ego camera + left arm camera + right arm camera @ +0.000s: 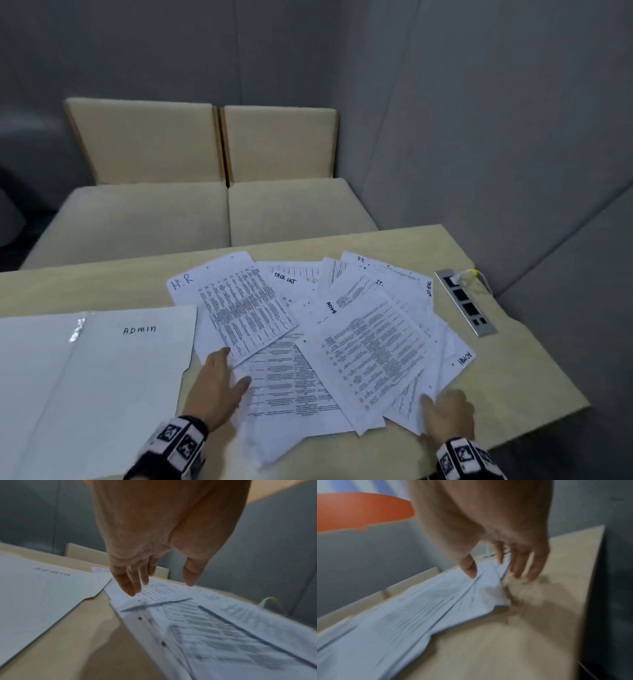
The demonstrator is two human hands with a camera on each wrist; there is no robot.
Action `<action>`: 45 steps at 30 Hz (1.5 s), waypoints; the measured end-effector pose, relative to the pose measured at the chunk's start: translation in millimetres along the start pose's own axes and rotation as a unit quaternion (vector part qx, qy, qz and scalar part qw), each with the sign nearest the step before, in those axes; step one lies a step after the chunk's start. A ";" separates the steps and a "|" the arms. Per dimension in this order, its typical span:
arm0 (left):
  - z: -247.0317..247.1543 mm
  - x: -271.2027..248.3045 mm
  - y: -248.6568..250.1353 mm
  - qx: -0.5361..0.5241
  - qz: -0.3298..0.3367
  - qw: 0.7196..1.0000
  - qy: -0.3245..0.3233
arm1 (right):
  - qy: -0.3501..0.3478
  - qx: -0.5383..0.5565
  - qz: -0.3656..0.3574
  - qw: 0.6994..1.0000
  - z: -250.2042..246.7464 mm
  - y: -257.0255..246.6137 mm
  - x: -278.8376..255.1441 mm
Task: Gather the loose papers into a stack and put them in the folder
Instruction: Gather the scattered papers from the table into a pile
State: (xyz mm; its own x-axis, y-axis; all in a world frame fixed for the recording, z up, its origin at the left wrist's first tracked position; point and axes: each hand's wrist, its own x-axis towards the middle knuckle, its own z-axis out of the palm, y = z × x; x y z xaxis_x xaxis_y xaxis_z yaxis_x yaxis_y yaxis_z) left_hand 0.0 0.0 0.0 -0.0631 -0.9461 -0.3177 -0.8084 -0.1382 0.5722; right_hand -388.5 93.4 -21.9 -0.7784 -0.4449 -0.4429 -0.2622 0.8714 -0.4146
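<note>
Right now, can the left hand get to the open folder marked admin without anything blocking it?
Probably yes. The left hand lies at the left edge of the loose papers, and the folder lies open just to its left, with only bare table between them.

The pale wooden table (520, 370) carries fanned loose papers (359, 339), an open folder (85, 370), and seemingly a socket strip (466, 301).

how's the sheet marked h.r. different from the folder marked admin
The H.R. sheet is covered in printed text and lies askew in the fanned pile; the ADMIN folder is larger, lies open and is blank apart from its label. H.R. is written in blue, ADMIN in black. Both are white and lie on the table.
</note>
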 end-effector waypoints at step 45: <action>-43.6 89.6 130.4 -0.368 0.038 0.929 -0.010 | -0.261 0.178 -0.491 0.812 -175.1 -238.0 5.2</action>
State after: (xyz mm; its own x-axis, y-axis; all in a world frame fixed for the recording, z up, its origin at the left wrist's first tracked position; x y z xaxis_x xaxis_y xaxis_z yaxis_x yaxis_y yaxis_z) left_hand -85.5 -115.6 79.1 -0.1194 -0.9567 -0.2653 -0.1818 -0.2416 0.9532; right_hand -430.0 -80.1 213.6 0.0779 -0.9970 0.0028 -0.3558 -0.0304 -0.9341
